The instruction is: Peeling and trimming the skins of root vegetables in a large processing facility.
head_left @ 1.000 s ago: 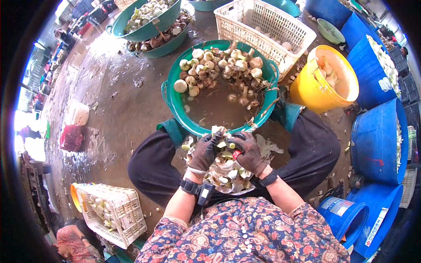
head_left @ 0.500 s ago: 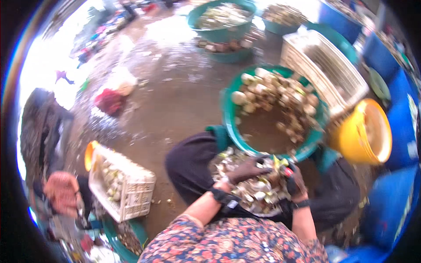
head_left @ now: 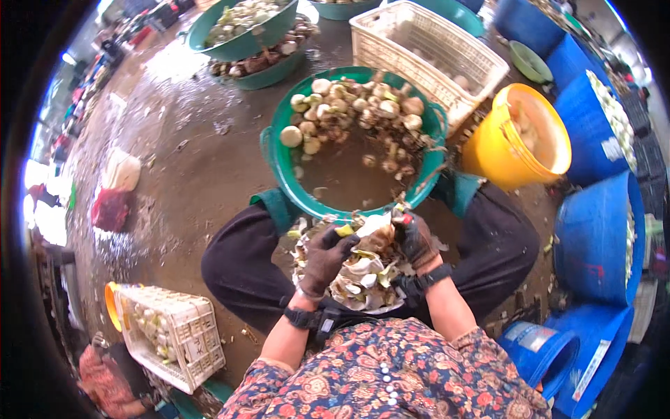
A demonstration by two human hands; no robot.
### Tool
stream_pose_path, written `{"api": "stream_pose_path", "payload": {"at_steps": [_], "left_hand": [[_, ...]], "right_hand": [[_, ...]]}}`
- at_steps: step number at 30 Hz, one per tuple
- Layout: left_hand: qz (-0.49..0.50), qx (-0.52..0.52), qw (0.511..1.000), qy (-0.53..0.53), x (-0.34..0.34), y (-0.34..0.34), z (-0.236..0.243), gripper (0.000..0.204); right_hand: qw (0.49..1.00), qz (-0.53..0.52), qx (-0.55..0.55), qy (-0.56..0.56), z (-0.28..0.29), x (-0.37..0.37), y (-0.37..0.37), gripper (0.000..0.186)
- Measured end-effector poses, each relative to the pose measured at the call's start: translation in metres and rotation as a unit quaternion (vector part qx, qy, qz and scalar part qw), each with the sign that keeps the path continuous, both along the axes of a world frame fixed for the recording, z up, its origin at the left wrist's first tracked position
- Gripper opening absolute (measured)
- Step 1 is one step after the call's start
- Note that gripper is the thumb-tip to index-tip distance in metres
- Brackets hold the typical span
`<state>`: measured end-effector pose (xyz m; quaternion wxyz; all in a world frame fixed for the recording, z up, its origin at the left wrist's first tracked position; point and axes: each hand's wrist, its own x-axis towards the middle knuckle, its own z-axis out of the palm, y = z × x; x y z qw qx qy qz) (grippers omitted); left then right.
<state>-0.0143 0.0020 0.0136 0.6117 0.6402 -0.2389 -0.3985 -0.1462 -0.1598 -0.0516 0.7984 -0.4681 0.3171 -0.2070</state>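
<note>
Both my hands wear dark gloves and work over my lap, which is heaped with whitish bulb peelings (head_left: 359, 272). My left hand (head_left: 325, 260) is closed, with a yellow-green bulb piece (head_left: 344, 230) at its fingertips. My right hand (head_left: 419, 241) is curled around a small tool with a red part (head_left: 407, 218); its blade is not clear to see. Between the hands show pale and brown papery layers (head_left: 377, 236). Just beyond stands a green tub (head_left: 273, 150) with pale, rooty bulbs (head_left: 380, 101) along its far and right sides.
A yellow bucket (head_left: 481, 146) and a white crate (head_left: 419, 59) stand right of the tub, with blue barrels (head_left: 593, 237) farther right. Stacked green basins (head_left: 241, 45) are far left. A white crate of bulbs (head_left: 199, 342) and another person (head_left: 105, 373) are at lower left.
The view has swung, so the tub and my lap appear farther left and higher. My hands stay over the peelings; the left has turned more upright.
</note>
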Motion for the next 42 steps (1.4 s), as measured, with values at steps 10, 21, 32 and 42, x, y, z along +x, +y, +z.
{"api": "stream_pose_path", "payload": {"at_steps": [10,21,32,42], "left_hand": [[-0.049,0.013,0.951,-0.306,-0.009,-0.033,0.006,0.024],[-0.201,0.076,0.847,-0.486,-0.018,-0.04,-0.005,0.017],[-0.066,0.018,0.968,-0.241,-0.012,-0.031,-0.01,0.018],[-0.215,0.033,0.919,-0.329,0.0,-0.041,-0.003,0.018]], "right_hand": [[0.997,0.014,-0.068,0.036,0.051,-0.017,-0.009,0.022],[0.971,0.001,-0.22,0.094,0.03,-0.012,-0.001,0.016],[0.999,-0.015,-0.016,0.031,0.052,-0.011,-0.013,0.015],[0.997,0.066,-0.047,0.014,0.042,-0.017,-0.007,0.017]]}}
